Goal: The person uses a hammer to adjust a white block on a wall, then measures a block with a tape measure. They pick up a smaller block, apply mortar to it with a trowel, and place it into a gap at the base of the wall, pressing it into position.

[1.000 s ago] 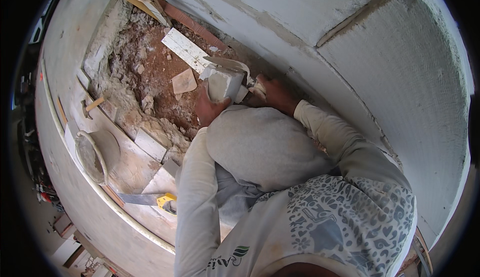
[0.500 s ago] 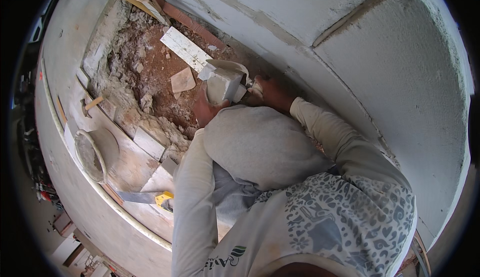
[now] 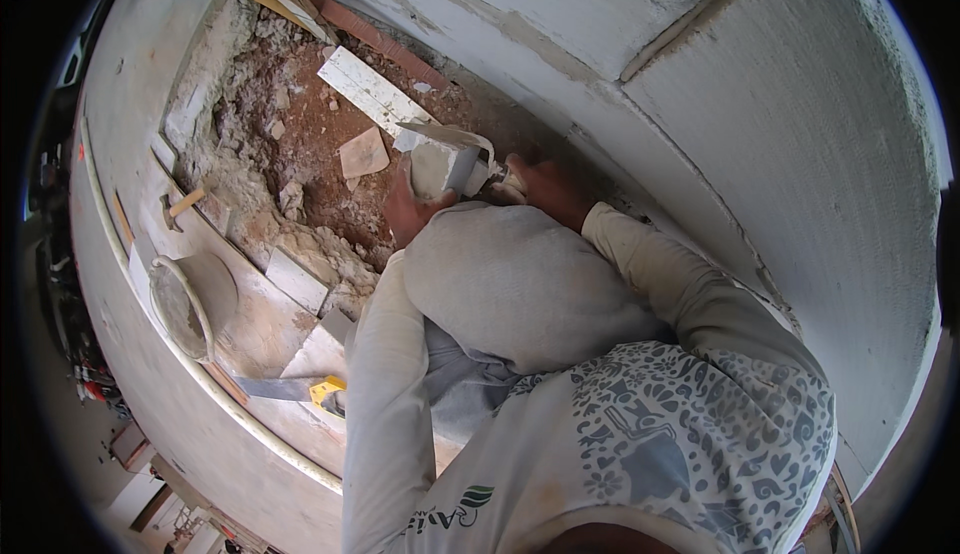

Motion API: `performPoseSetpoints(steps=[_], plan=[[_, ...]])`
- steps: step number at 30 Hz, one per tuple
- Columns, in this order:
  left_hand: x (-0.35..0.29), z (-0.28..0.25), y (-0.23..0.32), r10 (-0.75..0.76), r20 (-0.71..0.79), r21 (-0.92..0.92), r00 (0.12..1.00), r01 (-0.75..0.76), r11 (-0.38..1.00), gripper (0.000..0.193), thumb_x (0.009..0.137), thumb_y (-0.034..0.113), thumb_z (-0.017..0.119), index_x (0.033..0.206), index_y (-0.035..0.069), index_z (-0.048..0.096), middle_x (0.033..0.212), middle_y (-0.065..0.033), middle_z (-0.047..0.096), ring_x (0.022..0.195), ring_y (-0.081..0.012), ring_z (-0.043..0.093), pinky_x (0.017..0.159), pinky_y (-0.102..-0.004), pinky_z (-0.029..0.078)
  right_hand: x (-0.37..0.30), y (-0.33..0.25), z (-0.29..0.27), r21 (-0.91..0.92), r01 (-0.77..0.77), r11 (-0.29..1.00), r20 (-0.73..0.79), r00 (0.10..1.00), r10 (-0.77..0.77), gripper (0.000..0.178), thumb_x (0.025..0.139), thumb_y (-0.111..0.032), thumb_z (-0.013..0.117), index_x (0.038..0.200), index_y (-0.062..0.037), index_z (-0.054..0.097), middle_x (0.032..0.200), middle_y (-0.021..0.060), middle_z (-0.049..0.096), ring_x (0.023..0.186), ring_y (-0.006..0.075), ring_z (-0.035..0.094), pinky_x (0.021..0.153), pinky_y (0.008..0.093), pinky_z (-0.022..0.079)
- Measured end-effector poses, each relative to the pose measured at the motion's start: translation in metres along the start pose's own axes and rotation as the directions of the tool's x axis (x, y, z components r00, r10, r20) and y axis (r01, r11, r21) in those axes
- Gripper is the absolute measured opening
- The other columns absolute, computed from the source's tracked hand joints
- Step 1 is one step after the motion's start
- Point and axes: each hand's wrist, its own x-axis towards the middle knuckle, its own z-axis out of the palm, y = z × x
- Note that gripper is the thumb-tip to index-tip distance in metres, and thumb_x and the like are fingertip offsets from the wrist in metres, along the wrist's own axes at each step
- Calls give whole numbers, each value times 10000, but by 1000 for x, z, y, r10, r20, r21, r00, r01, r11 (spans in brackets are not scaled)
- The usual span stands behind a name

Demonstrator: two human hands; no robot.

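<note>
My left hand (image 3: 403,212) grips a grey, mortar-smeared tile piece (image 3: 436,162) from below and holds it tilted over the dug-out patch of reddish rubble (image 3: 300,144). My right hand (image 3: 548,190) is closed on a small pale-handled tool (image 3: 497,182), and the tool's end touches the right edge of the tile piece. Both hands are close to the foot of the rough plastered wall (image 3: 760,124). My raised knee hides my left wrist and part of the hand.
A long white tile strip (image 3: 368,88) and a small tile fragment (image 3: 362,152) lie in the rubble. To the left are a hammer (image 3: 180,204), a round pan (image 3: 190,299), cut tile pieces (image 3: 296,279) and a yellow-handled scraper (image 3: 300,390). A white hose (image 3: 180,354) curves along the floor.
The tile piece has turned a little in my left hand, and the tool in my right hand has moved along its right edge. Nothing else has shifted.
</note>
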Motion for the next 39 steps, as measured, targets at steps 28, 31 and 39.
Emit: performPoseSetpoints(steps=[28, 31, 39], plan=[[-2, 3, -8, 119, -61, 29, 991, -118, 993, 971, 612, 193, 948, 1448, 21, 484, 1332, -241, 620, 1208, -412, 623, 1010, -463, 504, 36, 4, 10, -57, 26, 998, 22, 999, -25, 409, 964, -364, 648, 1138, 3, 600, 955, 283, 694, 903, 467, 680, 792, 550, 522], [2, 9, -14, 211, -93, 8, 973, -211, 977, 955, 620, 182, 947, 1442, 18, 490, 1323, -245, 624, 1197, -414, 630, 1001, -465, 508, 47, 28, 4, 68, -17, 998, 21, 1000, 15, 432, 965, -401, 639, 1140, -8, 606, 936, 264, 697, 901, 468, 677, 808, 543, 528], [2, 11, -18, 185, -68, 12, 980, -184, 983, 953, 615, 185, 951, 1436, 19, 497, 1343, -239, 620, 1205, -407, 630, 1003, -461, 507, 34, 36, 19, -11, -19, 1000, -31, 999, 18, 426, 941, -387, 665, 1160, -27, 609, 895, 236, 706, 850, 466, 681, 792, 556, 532]])
